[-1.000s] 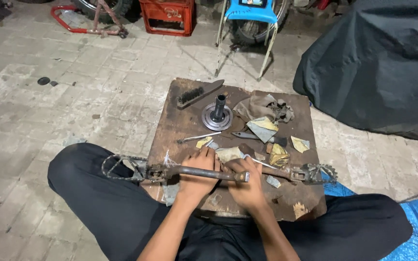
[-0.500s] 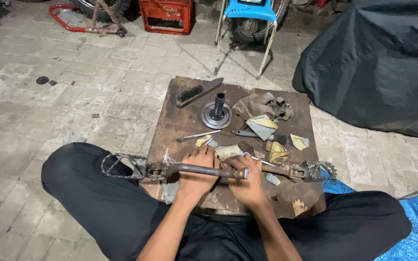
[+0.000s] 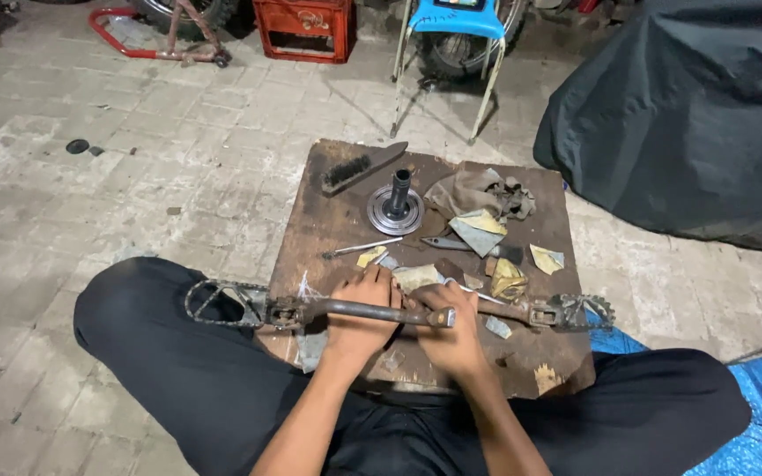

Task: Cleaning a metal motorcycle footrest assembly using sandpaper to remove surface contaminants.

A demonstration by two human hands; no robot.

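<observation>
Nothing much has shifted since the earlier frames; both my hands stay on the footrest bar (image 3: 372, 310), which lies across the near edge of the wooden board (image 3: 310, 231), a toothed footpeg (image 3: 220, 302) at its left end. My left hand (image 3: 362, 308) is wrapped around the bar. My right hand (image 3: 450, 328) presses a piece of sandpaper (image 3: 418, 278) against it, fingers together. Behind sit a wire brush (image 3: 359, 167) and a flanged hub (image 3: 396, 207); farther back, a red crate (image 3: 303, 28), contents unclear.

1 footpeg bar (image 3: 355, 310), 1 brush (image 3: 359, 167), 1 flanged hub (image 3: 396, 207)
</observation>
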